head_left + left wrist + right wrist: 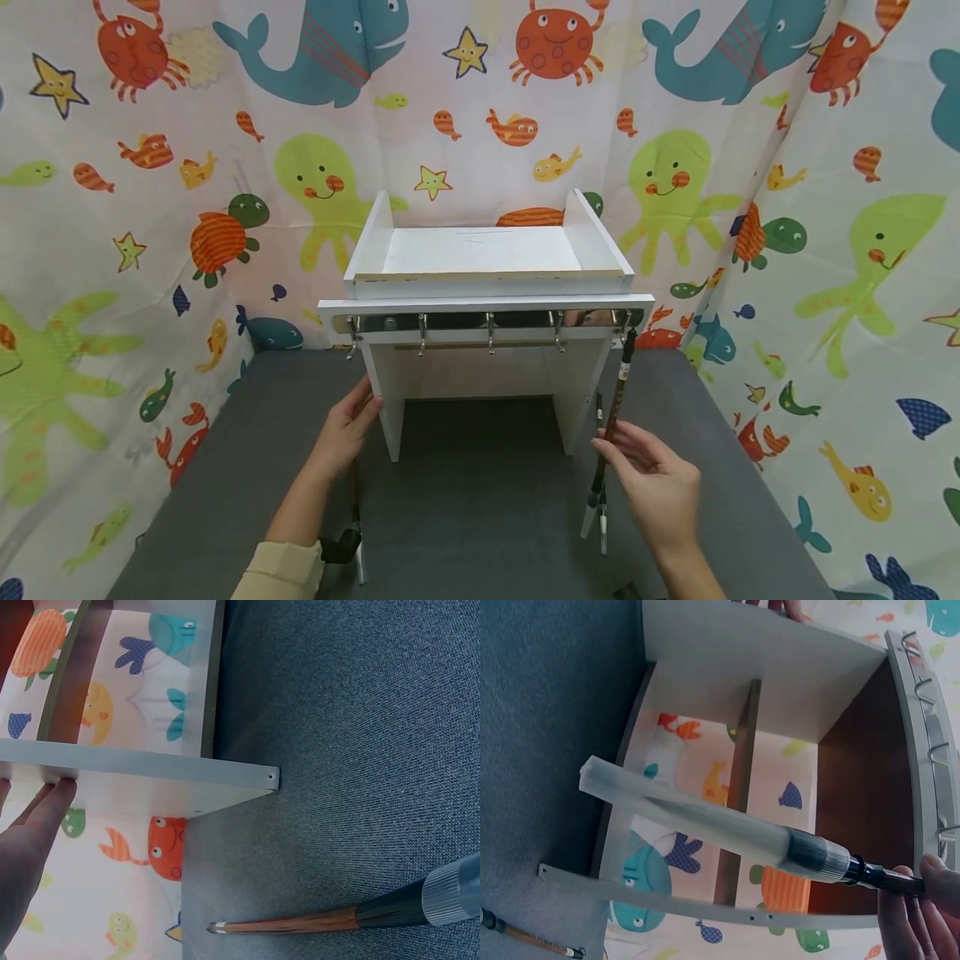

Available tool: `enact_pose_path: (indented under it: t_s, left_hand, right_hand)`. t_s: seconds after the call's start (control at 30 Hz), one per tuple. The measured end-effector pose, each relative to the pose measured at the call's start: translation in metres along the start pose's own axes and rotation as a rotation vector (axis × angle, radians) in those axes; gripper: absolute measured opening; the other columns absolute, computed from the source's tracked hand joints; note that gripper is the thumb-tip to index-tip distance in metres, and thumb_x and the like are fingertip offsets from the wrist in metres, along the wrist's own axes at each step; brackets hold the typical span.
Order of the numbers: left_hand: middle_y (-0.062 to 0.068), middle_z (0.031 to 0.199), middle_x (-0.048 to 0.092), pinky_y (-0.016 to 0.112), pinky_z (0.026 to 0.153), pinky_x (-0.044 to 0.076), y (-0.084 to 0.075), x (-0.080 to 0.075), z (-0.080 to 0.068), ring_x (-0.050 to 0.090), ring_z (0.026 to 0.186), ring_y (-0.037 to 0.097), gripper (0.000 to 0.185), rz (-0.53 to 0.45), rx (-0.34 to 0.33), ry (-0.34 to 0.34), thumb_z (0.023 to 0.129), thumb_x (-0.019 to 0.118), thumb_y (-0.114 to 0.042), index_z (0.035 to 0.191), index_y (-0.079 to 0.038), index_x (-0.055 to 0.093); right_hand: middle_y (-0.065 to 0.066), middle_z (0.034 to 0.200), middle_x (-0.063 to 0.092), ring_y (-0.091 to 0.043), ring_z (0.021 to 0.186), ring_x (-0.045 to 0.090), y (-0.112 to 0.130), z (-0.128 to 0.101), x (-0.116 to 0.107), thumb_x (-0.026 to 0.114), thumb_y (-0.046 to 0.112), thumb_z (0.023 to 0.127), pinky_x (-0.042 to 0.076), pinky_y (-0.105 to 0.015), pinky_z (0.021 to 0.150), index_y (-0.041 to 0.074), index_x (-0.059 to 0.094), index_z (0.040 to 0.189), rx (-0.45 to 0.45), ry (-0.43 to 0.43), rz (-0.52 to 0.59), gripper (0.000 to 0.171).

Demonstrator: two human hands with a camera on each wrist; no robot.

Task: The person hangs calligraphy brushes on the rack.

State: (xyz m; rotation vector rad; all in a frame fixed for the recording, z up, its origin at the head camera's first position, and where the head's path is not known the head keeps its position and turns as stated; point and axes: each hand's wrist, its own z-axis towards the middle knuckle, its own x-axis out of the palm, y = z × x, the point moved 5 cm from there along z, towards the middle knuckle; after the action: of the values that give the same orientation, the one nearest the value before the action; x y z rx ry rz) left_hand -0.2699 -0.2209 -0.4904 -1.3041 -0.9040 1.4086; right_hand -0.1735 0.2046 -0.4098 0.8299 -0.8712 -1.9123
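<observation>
A white wooden shelf unit [487,287] stands in the middle, with a metal strip of several hooks [491,333] along its front. My right hand [652,483] pinches a dark-handled brush [621,379] between thumb and fingers. The brush's upper end overlaps the rightmost hook in the head view. A long translucent cap [697,821] covers its lower end. My left hand [345,433] rests its fingers against the outer face of the left side panel [135,787].
Another brush with a brown handle [292,922] lies on the grey surface [480,508] at the left. A further brush [603,517] shows behind the one on the right. A sea-animal patterned curtain [465,125] surrounds the back and sides.
</observation>
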Motion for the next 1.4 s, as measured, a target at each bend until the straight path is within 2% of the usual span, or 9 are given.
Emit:
enact_pose_path:
  t_s: [0.37, 0.83, 1.03, 1.23, 1.4]
  left_hand:
    - [0.018, 0.163, 0.03, 0.048, 0.115, 0.036, -0.002, 0.0, 0.001, 0.035, 0.148, 0.037, 0.064, -0.005, -0.002, -0.001, 0.107, 0.049, -0.036, 0.161, -0.01, 0.025]
    - [0.018, 0.163, 0.031, 0.05, 0.114, 0.036, 0.001, -0.001, 0.0, 0.035, 0.148, 0.038, 0.064, 0.012, 0.004, 0.0, 0.107, 0.049, -0.035, 0.161, -0.011, 0.025]
    - [0.018, 0.163, 0.032, 0.051, 0.115, 0.035, 0.0, -0.001, -0.001, 0.035, 0.148, 0.037, 0.063, 0.009, 0.001, -0.004, 0.107, 0.05, -0.036, 0.161, -0.013, 0.026]
    - [0.018, 0.163, 0.031, 0.052, 0.116, 0.035, 0.0, -0.001, -0.001, 0.034, 0.148, 0.038, 0.064, 0.02, -0.008, -0.013, 0.107, 0.05, -0.037, 0.161, -0.013, 0.026]
    - [0.017, 0.163, 0.032, 0.049, 0.114, 0.037, 0.001, 0.001, 0.0, 0.036, 0.147, 0.037, 0.063, -0.008, -0.001, -0.014, 0.107, 0.05, -0.035, 0.161, -0.012, 0.026]
  right_hand:
    - [-0.009, 0.095, 0.079, -0.007, 0.083, 0.076, 0.001, -0.01, 0.016, 0.086, -0.001, 0.075, 0.061, -0.021, 0.072, 0.005, 0.078, 0.101, -0.011, 0.103, 0.082, 0.028]
    - [-0.006, 0.094, 0.079, -0.009, 0.081, 0.076, -0.005, -0.022, 0.029, 0.085, 0.0, 0.076, 0.061, -0.019, 0.072, 0.009, 0.079, 0.101, 0.094, 0.181, 0.089, 0.027]
    - [-0.005, 0.094, 0.079, -0.009, 0.081, 0.076, -0.008, -0.024, 0.031, 0.085, 0.002, 0.077, 0.061, -0.018, 0.07, 0.007, 0.078, 0.103, 0.094, 0.197, 0.073, 0.027]
    - [-0.004, 0.092, 0.079, -0.008, 0.08, 0.075, -0.008, -0.024, 0.033, 0.085, 0.004, 0.077, 0.061, -0.019, 0.069, 0.014, 0.079, 0.101, 0.084, 0.206, 0.087, 0.028]
    - [-0.007, 0.093, 0.079, -0.012, 0.08, 0.076, -0.011, -0.024, 0.034, 0.085, 0.001, 0.076, 0.061, -0.02, 0.07, 0.014, 0.078, 0.103, 0.069, 0.215, 0.091, 0.03]
